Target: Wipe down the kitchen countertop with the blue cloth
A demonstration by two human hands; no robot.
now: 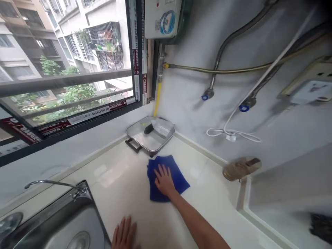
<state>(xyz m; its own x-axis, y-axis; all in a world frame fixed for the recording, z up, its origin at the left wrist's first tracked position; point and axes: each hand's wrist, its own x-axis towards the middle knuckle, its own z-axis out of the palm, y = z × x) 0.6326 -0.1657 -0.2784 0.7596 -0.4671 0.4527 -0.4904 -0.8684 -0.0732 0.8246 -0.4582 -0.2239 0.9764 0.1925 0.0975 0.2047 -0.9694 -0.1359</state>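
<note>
My right hand lies flat on a blue cloth, its fingers spread and pressing on it from above. The cloth is spread over the white countertop, with its far left edge a bit rumpled. At the bottom of the view, my left hand rests near the sink's right edge with its fingers stretched out; its lower part is cut off by the frame. Just beyond the cloth stands a rectangular pan with a glass lid and a dark side handle.
A steel sink with a curved faucet is at the left. A brownish, blurred object sits by the wall on the right. Hoses, a tied white cable and a socket line the wall. A window runs along the left.
</note>
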